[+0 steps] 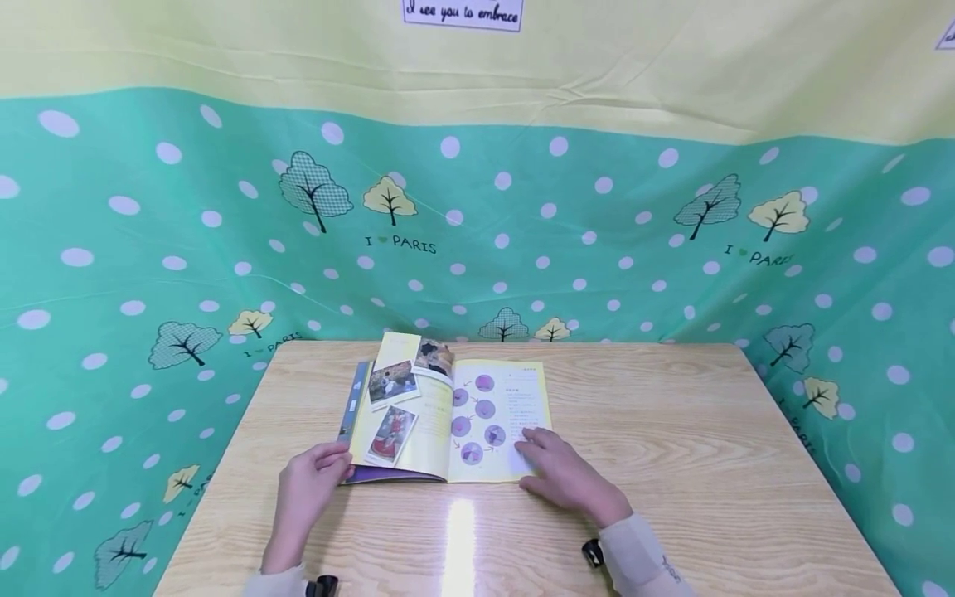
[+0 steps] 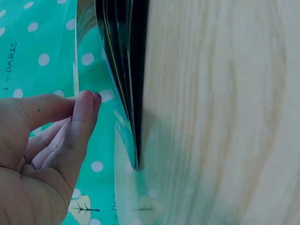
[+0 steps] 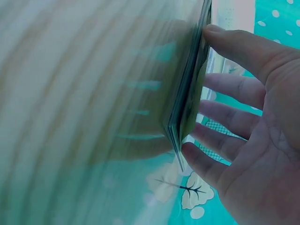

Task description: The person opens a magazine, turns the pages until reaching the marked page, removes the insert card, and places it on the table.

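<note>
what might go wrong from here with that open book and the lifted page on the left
The left hand pinches the left page near its edge, so a sharp pull might crease or tear it.
That page stands off the sheets beneath, so it could flop down if released.
The right hand only touches the right edge of the book, which might slide on the table if tugged.

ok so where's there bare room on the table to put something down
Widest bare patch: the table right of the book and right hand, out to the dotted cloth. Smaller ones: the near side of the book, between the hands, and left of the left hand. It's crowded at the book's sides, where both hands are, and tight behind it against the cloth.
</note>
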The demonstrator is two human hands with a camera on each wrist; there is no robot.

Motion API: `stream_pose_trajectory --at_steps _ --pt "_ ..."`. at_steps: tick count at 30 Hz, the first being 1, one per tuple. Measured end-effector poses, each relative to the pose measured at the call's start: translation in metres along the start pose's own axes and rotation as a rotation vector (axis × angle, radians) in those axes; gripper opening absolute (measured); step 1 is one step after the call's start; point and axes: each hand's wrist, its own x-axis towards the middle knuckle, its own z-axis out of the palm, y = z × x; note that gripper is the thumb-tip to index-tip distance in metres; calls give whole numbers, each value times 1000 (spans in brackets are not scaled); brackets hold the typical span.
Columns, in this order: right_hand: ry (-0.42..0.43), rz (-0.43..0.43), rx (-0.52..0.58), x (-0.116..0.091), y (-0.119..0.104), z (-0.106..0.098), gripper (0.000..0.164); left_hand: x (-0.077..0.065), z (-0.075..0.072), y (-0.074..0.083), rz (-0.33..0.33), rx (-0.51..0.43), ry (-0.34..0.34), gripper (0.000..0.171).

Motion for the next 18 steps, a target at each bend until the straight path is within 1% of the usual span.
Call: stream_pose_trajectory --at_steps 3,5,7,11,18 --pt "0 -29 14 -1 2 -2 52 0 -1 -3 -13 33 2 25" --pt "5 -43 24 -1 4 -4 46 1 -2 -4 -29 32 -1 25" --pt "7 -37 37 -2 7 -5 39 1 -2 -5 -43 25 -6 25" --pt "38 -4 79 -2 10 -6 30 1 -3 -6 -65 16 -7 26" --pt "154 101 145 -6 12 -7 30 0 -5 -8 -77 7 -18 25"
